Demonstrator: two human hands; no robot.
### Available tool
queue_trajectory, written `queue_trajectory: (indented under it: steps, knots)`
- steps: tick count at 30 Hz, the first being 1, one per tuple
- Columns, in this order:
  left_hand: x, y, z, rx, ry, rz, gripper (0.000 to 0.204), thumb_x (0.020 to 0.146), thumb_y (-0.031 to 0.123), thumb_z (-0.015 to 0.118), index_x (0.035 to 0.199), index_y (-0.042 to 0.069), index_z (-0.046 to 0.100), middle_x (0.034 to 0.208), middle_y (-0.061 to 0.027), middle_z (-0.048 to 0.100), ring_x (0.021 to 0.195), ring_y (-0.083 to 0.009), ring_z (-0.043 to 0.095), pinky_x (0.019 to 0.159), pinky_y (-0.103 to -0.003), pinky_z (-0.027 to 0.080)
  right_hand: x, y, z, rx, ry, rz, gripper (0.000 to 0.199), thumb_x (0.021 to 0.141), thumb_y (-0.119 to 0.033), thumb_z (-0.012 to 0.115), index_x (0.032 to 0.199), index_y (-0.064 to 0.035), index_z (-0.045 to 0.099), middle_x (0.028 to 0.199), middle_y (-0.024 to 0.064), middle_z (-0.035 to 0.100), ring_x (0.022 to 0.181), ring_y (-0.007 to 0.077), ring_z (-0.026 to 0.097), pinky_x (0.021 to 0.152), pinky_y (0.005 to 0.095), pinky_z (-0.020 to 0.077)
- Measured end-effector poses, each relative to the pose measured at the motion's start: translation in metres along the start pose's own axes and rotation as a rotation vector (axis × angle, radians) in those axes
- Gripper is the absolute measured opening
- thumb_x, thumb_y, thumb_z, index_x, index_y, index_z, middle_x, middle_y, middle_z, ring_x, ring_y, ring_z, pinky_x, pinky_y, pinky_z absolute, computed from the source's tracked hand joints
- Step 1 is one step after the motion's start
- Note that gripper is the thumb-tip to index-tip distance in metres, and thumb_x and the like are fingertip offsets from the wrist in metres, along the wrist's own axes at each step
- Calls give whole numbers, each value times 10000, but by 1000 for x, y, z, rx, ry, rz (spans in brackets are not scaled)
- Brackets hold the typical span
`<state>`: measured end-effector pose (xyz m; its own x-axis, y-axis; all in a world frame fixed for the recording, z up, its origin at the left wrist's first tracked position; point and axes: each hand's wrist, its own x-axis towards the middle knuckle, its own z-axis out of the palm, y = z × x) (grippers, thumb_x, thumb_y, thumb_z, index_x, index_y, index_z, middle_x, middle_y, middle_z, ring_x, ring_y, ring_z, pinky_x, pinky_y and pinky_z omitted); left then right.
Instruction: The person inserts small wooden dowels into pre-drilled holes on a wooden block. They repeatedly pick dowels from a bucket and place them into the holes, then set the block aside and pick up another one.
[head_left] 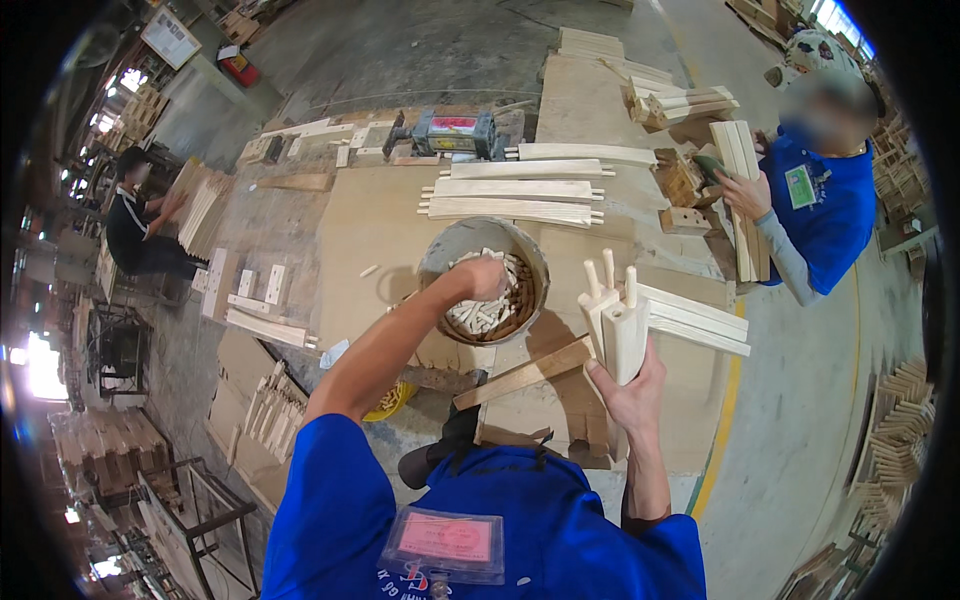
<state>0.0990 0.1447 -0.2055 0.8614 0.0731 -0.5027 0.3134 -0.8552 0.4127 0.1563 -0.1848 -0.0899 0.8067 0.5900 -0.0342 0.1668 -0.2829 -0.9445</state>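
two hands apart: left hand (487,277) fisted inside bucket (437,262) rim (dowels), right hand (630,392) gripping upright wooden piece (622,335)

The left hand (484,277) is reaching down into the round bucket (534,262), whose rim is walling it in on every side, with dowel pegs (492,312) packing the floor beneath it. Beyond that hand, bare surface (370,215) is lying open. The right hand (630,385) is standing hemmed by the slat stack (700,322) on its outer side and a loose wooden strip (525,373) on its inner side.
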Motion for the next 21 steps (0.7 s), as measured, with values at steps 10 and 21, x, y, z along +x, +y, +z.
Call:
queue_trajectory:
  steps: [10,21]
  knots:
    - [-5,0,19,143,-161,-44,269,728,56,614,955,19,753,910,-232,722,912,-374,702,778,-466,551,-35,24,-5,59,-8,49,529,735,-121,824,1206,14,625,1036,153,733,935,200,695,847,343,536]
    - [-184,127,-95,-498,646,542,107,868,85,670,949,14,678,849,-80,639,771,-189,608,690,-300,498,-42,9,-1,73,-331,64,605,695,-113,855,1246,2,629,1074,124,737,991,183,687,899,345,533]
